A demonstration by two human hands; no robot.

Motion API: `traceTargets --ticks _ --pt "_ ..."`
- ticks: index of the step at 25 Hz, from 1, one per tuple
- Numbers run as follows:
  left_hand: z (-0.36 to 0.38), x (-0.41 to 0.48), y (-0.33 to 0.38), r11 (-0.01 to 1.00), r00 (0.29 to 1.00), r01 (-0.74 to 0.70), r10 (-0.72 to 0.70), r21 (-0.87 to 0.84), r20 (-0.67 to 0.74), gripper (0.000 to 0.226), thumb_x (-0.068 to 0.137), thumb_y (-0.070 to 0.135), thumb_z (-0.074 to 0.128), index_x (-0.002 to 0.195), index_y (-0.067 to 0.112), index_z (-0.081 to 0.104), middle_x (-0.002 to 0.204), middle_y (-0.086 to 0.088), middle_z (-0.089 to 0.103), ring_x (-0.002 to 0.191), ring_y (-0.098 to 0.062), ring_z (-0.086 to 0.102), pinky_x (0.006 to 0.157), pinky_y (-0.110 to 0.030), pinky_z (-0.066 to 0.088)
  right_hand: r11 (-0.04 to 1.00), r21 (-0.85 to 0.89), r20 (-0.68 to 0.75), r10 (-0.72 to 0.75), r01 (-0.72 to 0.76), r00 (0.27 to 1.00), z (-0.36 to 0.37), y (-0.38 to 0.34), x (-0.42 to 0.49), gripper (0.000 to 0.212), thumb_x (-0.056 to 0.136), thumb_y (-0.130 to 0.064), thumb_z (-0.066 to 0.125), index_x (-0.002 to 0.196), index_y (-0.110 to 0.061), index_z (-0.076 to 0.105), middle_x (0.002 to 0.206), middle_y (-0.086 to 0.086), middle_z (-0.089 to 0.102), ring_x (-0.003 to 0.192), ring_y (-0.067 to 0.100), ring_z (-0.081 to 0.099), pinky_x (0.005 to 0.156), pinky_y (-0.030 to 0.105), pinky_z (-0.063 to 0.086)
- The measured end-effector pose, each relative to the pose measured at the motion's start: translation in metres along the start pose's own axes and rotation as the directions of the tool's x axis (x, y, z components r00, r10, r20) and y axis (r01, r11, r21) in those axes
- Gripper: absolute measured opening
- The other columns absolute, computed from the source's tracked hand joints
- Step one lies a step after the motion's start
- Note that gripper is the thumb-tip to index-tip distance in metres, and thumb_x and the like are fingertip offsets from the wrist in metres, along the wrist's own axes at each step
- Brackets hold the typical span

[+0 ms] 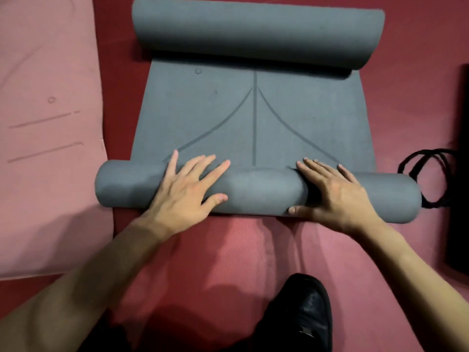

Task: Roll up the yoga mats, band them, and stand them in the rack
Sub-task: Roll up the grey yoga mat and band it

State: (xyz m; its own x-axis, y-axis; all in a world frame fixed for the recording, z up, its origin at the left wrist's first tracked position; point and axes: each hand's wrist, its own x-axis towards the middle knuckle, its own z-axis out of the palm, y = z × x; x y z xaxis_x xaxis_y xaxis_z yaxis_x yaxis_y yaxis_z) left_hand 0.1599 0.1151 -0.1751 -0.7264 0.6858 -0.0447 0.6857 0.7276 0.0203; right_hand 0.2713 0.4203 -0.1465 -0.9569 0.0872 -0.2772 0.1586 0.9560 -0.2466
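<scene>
The grey yoga mat (253,118) lies on the red floor (406,102), its near end wound into a roll (253,194); the left hand (185,189) and right hand (335,194) press flat on it, fingers straight and spread; it looks like soft, springy foam, likely best steered with the palms set wide.
</scene>
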Motion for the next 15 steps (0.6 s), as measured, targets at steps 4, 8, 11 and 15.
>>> traceTargets --ticks 4,8,11,15 --pt "0.004 -0.003 0.018 0.988 0.985 0.147 -0.142 0.049 -0.099 0.068 0.097 0.063 0.033 0.156 0.030 0.037 0.160 -0.009 0.039 0.148 -0.031 0.035 0.118 -0.071 0.013 0.998 0.066 -0.251 0.002 0.015 0.968 -0.006 -0.005 0.006 0.072 0.080 -0.063 0.072 0.142 -0.028 0.058 0.147 -0.006 0.057 0.143 0.017 0.045 0.120 0.053 0.028" --pt "0.005 0.009 0.013 0.985 0.981 0.168 -0.165 0.026 -0.098 0.073 0.095 0.066 0.031 0.159 0.031 0.028 0.163 -0.009 0.034 0.151 -0.030 0.028 0.118 -0.070 0.011 1.000 -0.006 -0.164 0.001 -0.002 0.986 0.009 -0.007 0.019 0.080 0.087 -0.076 0.035 0.152 -0.031 0.045 0.159 -0.004 0.043 0.150 0.019 0.034 0.124 0.052 0.018" --pt "0.004 0.018 0.023 0.981 0.977 0.195 -0.195 0.001 -0.091 0.073 0.095 0.066 0.029 0.159 0.032 0.027 0.164 -0.005 0.032 0.153 -0.028 0.024 0.119 -0.070 0.010 0.998 0.022 -0.027 0.058 -0.058 0.998 -0.007 -0.002 0.044 0.093 0.079 -0.082 0.017 0.155 -0.034 0.038 0.163 -0.006 0.036 0.152 0.014 0.026 0.126 0.050 0.009" --pt "0.005 0.036 0.011 0.977 0.980 0.188 -0.193 -0.095 -0.043 0.075 0.091 0.072 0.025 0.157 0.038 0.030 0.162 0.001 0.036 0.152 -0.024 0.026 0.121 -0.064 0.006 0.997 -0.020 -0.111 0.073 -0.075 0.991 -0.005 -0.010 0.040 0.091 0.088 -0.080 0.024 0.157 -0.023 0.037 0.164 0.002 0.033 0.154 0.020 0.022 0.125 0.053 0.007"
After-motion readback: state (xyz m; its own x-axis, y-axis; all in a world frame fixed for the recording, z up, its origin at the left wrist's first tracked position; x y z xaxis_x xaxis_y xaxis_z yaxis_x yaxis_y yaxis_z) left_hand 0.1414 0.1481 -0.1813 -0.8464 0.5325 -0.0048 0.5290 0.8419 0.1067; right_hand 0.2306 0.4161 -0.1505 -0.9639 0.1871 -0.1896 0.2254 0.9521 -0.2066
